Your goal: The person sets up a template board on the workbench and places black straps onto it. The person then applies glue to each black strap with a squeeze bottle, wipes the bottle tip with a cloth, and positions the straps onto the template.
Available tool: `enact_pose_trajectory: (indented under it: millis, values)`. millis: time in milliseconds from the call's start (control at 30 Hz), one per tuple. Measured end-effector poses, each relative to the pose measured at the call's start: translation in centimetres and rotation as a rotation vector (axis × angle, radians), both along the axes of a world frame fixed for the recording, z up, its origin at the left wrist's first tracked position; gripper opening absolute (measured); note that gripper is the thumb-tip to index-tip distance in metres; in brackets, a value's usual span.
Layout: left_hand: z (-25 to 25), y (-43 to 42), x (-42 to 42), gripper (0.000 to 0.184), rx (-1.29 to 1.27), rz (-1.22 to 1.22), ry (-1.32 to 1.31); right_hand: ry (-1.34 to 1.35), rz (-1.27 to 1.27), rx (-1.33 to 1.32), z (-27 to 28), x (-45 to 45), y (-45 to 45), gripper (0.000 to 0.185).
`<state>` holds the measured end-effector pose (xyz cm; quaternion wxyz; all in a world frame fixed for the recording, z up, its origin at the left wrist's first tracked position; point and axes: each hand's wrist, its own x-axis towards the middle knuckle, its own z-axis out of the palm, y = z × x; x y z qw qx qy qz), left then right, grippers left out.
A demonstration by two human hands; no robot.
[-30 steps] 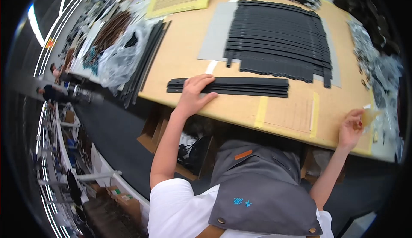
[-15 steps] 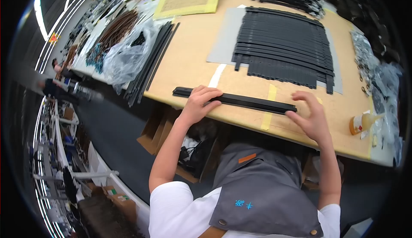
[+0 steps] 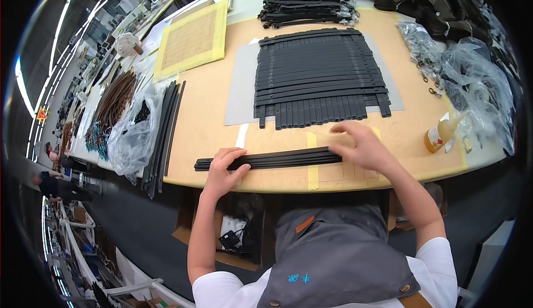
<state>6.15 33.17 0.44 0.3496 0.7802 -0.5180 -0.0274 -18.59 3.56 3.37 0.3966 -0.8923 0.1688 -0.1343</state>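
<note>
Near the front edge of the table lies a small bundle of long black strips (image 3: 283,159), roughly parallel to that edge. My left hand (image 3: 222,170) is closed over the bundle near its left end, with fingers across the top and thumb on the near side. At the right end, my right hand (image 3: 363,148) has its thumb against the strip ends while its fingers arch apart above the table. Beyond both hands, a wide row of dark strips (image 3: 319,66) lies side by side on a grey sheet (image 3: 240,86).
Left are loose long black strips (image 3: 162,136), a clear plastic bag (image 3: 132,141) and a yellow-edged board (image 3: 191,39). A bottle of amber liquid (image 3: 437,136) stands right, near plastic bags (image 3: 477,80). Black straps (image 3: 302,5) are piled at the back. Yellow tape (image 3: 313,177) marks the tabletop.
My view has shifted, so the table appears lower and more level. My right hand has come in against the right end of the bundle; my left hand stays on its left part.
</note>
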Motion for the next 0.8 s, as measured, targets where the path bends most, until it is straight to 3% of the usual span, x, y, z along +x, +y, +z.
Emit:
enact_pose_trajectory:
  millis: [100, 200, 367, 567, 667, 800]
  values:
    - [-0.5, -0.6, 2.3, 0.037, -0.03, 0.115, 0.066, -0.106, -0.243, -0.031, 0.0, -0.7, -5.5, 0.04]
    - [-0.6, -2.6, 5.9, 0.037, -0.127, 0.375, 0.459, -0.168, -0.555, -0.041, -1.8, -1.2, -12.5, 0.044]
    - [0.0, -5.7, 12.2, 0.043, 0.04, 0.515, 0.821, 0.157, -0.759, -0.135, -5.7, -2.1, -20.9, 0.058]
    - [-0.4, -7.7, 13.3, 0.039, 0.18, 0.603, 0.742, 0.131, -0.784, -0.195, -6.1, -2.1, -21.9, 0.057]
    - [-1.0, -7.7, 14.0, 0.031, 0.228, 0.565, 0.75, 0.133, -0.801, 0.048, -5.7, -2.2, -22.3, 0.051]
    - [-1.8, -7.8, 14.0, 0.024, 0.206, 0.529, 0.702, 0.063, -0.788, 0.147, -5.6, -2.3, -22.0, 0.044]
